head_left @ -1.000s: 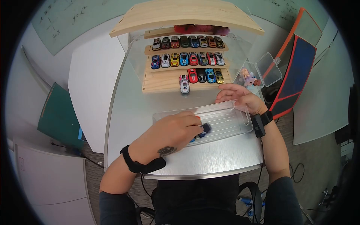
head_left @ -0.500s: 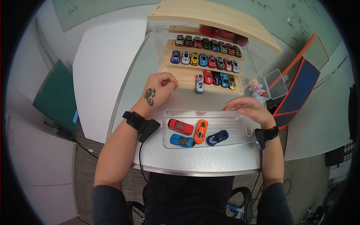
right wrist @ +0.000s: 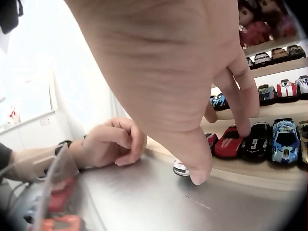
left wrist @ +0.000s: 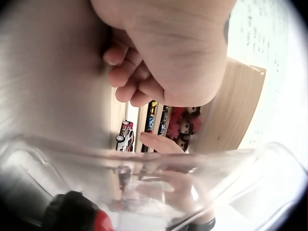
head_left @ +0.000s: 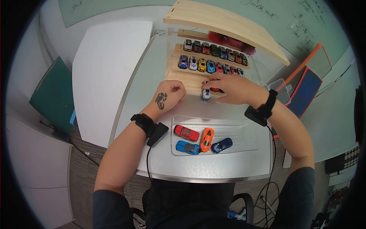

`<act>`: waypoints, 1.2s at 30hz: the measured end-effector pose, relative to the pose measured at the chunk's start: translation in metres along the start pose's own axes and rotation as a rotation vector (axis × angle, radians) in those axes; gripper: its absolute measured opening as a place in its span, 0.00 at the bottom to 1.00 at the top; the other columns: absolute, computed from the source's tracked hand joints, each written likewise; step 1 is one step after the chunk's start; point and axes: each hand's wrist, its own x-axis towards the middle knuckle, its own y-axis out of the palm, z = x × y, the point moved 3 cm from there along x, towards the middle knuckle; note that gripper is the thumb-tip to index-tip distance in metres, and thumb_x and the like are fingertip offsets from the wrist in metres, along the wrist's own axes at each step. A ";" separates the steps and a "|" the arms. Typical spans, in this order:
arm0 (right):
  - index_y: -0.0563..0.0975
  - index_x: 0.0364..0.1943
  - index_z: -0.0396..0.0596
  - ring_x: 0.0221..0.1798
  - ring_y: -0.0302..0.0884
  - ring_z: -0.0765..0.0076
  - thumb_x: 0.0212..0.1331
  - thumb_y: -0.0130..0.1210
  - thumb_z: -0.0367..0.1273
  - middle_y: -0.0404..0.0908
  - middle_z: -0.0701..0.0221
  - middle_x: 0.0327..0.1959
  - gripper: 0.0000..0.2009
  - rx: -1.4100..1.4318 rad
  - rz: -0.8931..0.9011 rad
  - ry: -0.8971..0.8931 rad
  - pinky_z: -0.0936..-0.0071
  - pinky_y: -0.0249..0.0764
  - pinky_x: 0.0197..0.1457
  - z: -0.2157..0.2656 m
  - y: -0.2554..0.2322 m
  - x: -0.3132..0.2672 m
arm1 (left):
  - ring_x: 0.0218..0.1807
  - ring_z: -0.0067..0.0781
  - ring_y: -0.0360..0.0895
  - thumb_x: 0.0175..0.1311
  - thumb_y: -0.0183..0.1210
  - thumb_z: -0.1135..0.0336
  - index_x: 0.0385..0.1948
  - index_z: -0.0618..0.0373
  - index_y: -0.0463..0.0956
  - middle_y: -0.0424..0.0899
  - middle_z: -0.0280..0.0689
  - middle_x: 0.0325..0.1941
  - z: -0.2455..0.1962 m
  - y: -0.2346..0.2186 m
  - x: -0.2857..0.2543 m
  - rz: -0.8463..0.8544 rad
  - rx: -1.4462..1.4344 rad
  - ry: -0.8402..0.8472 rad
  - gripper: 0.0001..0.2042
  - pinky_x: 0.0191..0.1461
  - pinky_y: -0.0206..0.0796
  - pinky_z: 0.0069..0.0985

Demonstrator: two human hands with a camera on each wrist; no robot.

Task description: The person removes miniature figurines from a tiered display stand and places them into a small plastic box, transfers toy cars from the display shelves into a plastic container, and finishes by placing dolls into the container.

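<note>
My right hand [head_left: 238, 89] is over the bottom step of the wooden stand, fingers spread and slightly bent around a white and pink toy car [head_left: 206, 94]. The thumb is apart from the car in the head view and overlaps it in the right wrist view; a firm grip cannot be seen. That car sits at the step's front edge, beside a red car [right wrist: 228, 143], a black car [right wrist: 256, 143] and a blue car [right wrist: 285, 143]. On the tabletop left of the stand, my left hand [head_left: 169, 94] rests with loosely curled fingers, holding nothing.
A clear tray [head_left: 244, 148] near me holds a red car [head_left: 186, 133], an orange car [head_left: 207, 139], a light blue car [head_left: 187, 147] and a dark blue car [head_left: 222, 145]. Upper steps carry rows of cars under a wooden top [head_left: 228, 28]. An open clear box [head_left: 280, 91] stands right.
My left hand left the tray's cars for the tabletop beside the stand. My right hand moved from the tray's right end up to the white and pink car. The view has shifted.
</note>
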 end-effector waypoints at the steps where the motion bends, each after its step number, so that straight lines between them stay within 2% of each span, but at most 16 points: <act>1: 0.77 0.61 0.57 0.52 0.81 0.52 0.49 0.71 0.33 0.76 0.63 0.61 0.30 -0.125 0.032 0.081 0.59 0.78 0.55 0.001 0.001 0.004 | 0.25 0.19 0.76 0.61 0.55 0.72 0.24 0.62 0.80 0.82 0.34 0.22 0.001 0.001 0.000 -0.005 -0.001 -0.001 0.08 0.30 0.67 0.20; 3: 0.77 0.61 0.57 0.50 0.82 0.52 0.47 0.73 0.35 0.77 0.64 0.59 0.31 -0.185 0.033 0.056 0.59 0.78 0.53 -0.001 0.009 0.012 | 0.20 0.18 0.73 0.61 0.54 0.73 0.25 0.61 0.79 0.81 0.32 0.23 0.001 0.002 0.000 -0.019 -0.004 0.022 0.06 0.23 0.64 0.19; 5: 0.76 0.61 0.57 0.48 0.82 0.52 0.45 0.74 0.36 0.77 0.64 0.58 0.33 -0.244 0.034 0.034 0.59 0.78 0.51 0.000 0.014 0.017 | 0.22 0.19 0.74 0.61 0.55 0.72 0.25 0.62 0.80 0.81 0.33 0.22 -0.002 0.003 -0.001 -0.021 0.006 0.026 0.07 0.27 0.66 0.21; 6: 0.78 0.58 0.55 0.47 0.83 0.53 0.44 0.75 0.38 0.79 0.65 0.53 0.31 -0.291 0.026 0.032 0.60 0.79 0.49 0.004 0.014 0.017 | 0.24 0.21 0.75 0.61 0.55 0.71 0.25 0.63 0.80 0.81 0.34 0.21 -0.003 0.003 -0.002 -0.017 0.018 0.030 0.08 0.30 0.67 0.23; 7: 0.79 0.55 0.54 0.46 0.84 0.54 0.42 0.76 0.39 0.81 0.65 0.48 0.30 -0.338 0.018 0.030 0.61 0.80 0.48 0.007 0.014 0.018 | 0.24 0.21 0.75 0.61 0.55 0.71 0.25 0.63 0.80 0.81 0.34 0.21 0.001 0.003 -0.001 -0.020 0.016 0.028 0.08 0.30 0.67 0.23; 10: 0.79 0.53 0.52 0.44 0.84 0.55 0.42 0.75 0.40 0.81 0.64 0.42 0.29 -0.284 -0.022 -0.046 0.61 0.80 0.45 0.005 0.017 0.019 | 0.22 0.25 0.74 0.60 0.56 0.69 0.26 0.64 0.80 0.79 0.38 0.19 0.015 0.006 0.007 -0.032 0.067 0.113 0.08 0.30 0.66 0.26; 15: 0.79 0.52 0.53 0.42 0.84 0.54 0.43 0.75 0.40 0.79 0.64 0.39 0.28 -0.252 0.003 -0.095 0.59 0.79 0.43 0.012 0.017 0.022 | 0.21 0.35 0.73 0.59 0.57 0.68 0.27 0.63 0.80 0.78 0.44 0.19 0.017 0.008 0.008 -0.055 0.107 0.151 0.08 0.30 0.67 0.31; 21: 0.79 0.50 0.54 0.40 0.83 0.52 0.48 0.70 0.33 0.78 0.64 0.37 0.21 -0.227 -0.010 -0.102 0.58 0.79 0.42 0.020 0.020 0.028 | 0.21 0.36 0.73 0.59 0.57 0.67 0.27 0.62 0.81 0.79 0.44 0.19 0.016 0.007 0.008 -0.061 0.147 0.203 0.08 0.30 0.67 0.31; 26: 0.79 0.48 0.55 0.39 0.83 0.52 0.49 0.65 0.27 0.78 0.64 0.37 0.19 -0.118 -0.080 -0.125 0.58 0.79 0.41 0.023 0.015 0.024 | 0.21 0.35 0.73 0.59 0.57 0.67 0.27 0.62 0.81 0.79 0.43 0.19 0.018 0.007 0.008 -0.049 0.158 0.152 0.08 0.30 0.68 0.30; 28: 0.79 0.49 0.55 0.41 0.82 0.52 0.49 0.64 0.25 0.79 0.66 0.43 0.20 -0.106 -0.116 -0.084 0.60 0.79 0.43 0.021 0.006 0.018 | 0.21 0.35 0.74 0.59 0.57 0.67 0.27 0.62 0.81 0.79 0.43 0.19 0.012 0.007 0.007 -0.049 0.152 0.155 0.08 0.30 0.67 0.30; 29: 0.79 0.49 0.55 0.41 0.82 0.52 0.49 0.64 0.25 0.79 0.66 0.43 0.20 -0.104 -0.114 -0.082 0.60 0.79 0.43 0.022 0.001 0.012 | 0.25 0.27 0.76 0.60 0.55 0.69 0.27 0.62 0.80 0.80 0.38 0.22 0.010 0.006 0.006 -0.021 0.172 0.129 0.07 0.32 0.68 0.25; 30: 0.79 0.49 0.54 0.39 0.82 0.53 0.50 0.63 0.26 0.79 0.67 0.41 0.19 -0.076 -0.189 -0.086 0.61 0.79 0.42 0.024 -0.008 0.005 | 0.28 0.20 0.77 0.62 0.54 0.72 0.26 0.62 0.79 0.82 0.33 0.24 0.008 0.006 0.005 0.006 0.192 0.104 0.07 0.34 0.69 0.19; 31: 0.79 0.49 0.54 0.37 0.82 0.55 0.51 0.63 0.27 0.79 0.67 0.38 0.18 -0.047 -0.262 -0.091 0.61 0.79 0.41 0.027 -0.018 -0.003 | 0.28 0.20 0.77 0.62 0.54 0.72 0.26 0.62 0.79 0.82 0.33 0.24 0.007 0.006 0.005 0.008 0.190 0.102 0.07 0.34 0.69 0.19; 35: 0.79 0.48 0.53 0.37 0.82 0.60 0.52 0.63 0.28 0.80 0.69 0.40 0.17 0.092 -0.197 0.000 0.64 0.80 0.40 0.049 -0.055 -0.039 | 0.28 0.20 0.77 0.61 0.54 0.72 0.26 0.62 0.79 0.82 0.33 0.24 0.007 0.006 0.004 0.005 0.191 0.091 0.07 0.34 0.69 0.19; 36: 0.79 0.48 0.52 0.37 0.82 0.63 0.53 0.63 0.28 0.81 0.69 0.40 0.17 0.266 -0.076 0.045 0.66 0.80 0.39 0.058 -0.061 -0.049 | 0.28 0.20 0.77 0.61 0.54 0.72 0.26 0.62 0.79 0.82 0.33 0.24 0.006 0.006 0.004 -0.002 0.196 0.100 0.07 0.34 0.68 0.19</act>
